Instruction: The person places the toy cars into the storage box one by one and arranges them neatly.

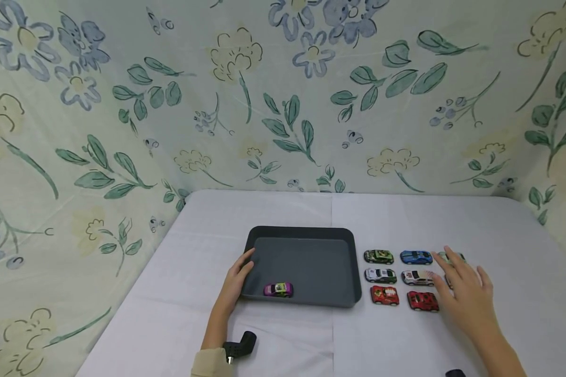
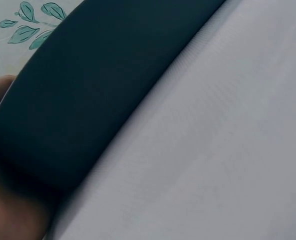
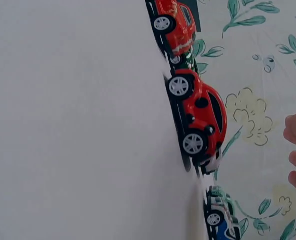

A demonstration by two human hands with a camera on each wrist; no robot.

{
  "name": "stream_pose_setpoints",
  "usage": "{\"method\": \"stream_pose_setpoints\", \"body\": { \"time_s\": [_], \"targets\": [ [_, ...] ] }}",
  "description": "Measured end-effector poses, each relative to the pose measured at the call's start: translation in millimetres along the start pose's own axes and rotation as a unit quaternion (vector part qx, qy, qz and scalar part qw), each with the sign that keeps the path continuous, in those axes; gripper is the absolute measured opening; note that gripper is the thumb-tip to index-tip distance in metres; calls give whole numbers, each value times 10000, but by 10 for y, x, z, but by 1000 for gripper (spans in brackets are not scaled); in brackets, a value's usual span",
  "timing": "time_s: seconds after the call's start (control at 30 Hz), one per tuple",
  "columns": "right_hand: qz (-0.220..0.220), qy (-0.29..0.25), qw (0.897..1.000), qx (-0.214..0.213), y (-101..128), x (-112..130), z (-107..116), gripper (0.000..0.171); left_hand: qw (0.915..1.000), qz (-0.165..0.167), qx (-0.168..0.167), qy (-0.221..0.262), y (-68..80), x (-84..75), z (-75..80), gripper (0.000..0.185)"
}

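The left hand (image 1: 236,280) lies against the left wall of the tray (image 1: 306,235), thumb hooked over the rim, fingers on the outer wall; the left wrist view shows only the dark wall (image 2: 87,95) and skin pressed to it, so the hand holds the tray edge. Inside the tray, at 5 o'clock from that hand, sits a purple car (image 1: 278,289) near the front wall.

The right hand (image 1: 467,293) hovers with fingers (image 1: 445,262) straight and spread, grasping nothing, over the right end of a block of toy cars on the counter (image 1: 523,251). Whether the fingertips touch a car cannot be told. At 9 o'clock from the fingers stands a white car (image 1: 417,278); a red car (image 1: 423,301) is just beside the palm, with a second red car (image 1: 384,295) further left. A blue car (image 1: 416,257) sits at 10 o'clock, a green car (image 1: 379,256) beyond it, and a silver car (image 1: 380,275) below that. One pale car (image 1: 455,256) is partly hidden by the fingers.
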State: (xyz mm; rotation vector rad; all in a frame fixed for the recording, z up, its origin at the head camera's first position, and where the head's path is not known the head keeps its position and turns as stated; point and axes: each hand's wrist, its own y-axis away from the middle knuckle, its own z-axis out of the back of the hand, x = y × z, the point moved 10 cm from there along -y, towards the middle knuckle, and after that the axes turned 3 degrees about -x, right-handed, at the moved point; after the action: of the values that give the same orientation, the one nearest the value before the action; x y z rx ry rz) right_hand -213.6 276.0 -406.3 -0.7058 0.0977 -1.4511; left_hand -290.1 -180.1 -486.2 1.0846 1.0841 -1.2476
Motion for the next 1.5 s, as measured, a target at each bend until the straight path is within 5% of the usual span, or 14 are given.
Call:
{"method": "stream_pose_setpoints", "body": {
  "time_s": [0.4, 0.63, 1.0, 1.37, 1.5],
  "targets": [
    [-391, -8, 9992, 6, 74, -523, -57, 49, 10000, -27, 2, 10, 5, -5, -3, 42],
    [-285, -276, 9992, -86, 93, -601, -120, 49, 10000, 27, -24, 45, 6, 37, -6, 42],
    [-634, -390, 9948, 697, 223, -771, -408, 50, 10000, 28, -11, -25, 10, 30, 2, 42],
    [-626, -239, 9971, 363, 191, -784, -353, 46, 9999, 137, 40, -53, 95, -180, -22, 42],
    [-624, -76, 9977, 242, 192, -777, -325, 45, 9999, 134, 25, -51, 76, -147, -11, 41]
  ]
}}
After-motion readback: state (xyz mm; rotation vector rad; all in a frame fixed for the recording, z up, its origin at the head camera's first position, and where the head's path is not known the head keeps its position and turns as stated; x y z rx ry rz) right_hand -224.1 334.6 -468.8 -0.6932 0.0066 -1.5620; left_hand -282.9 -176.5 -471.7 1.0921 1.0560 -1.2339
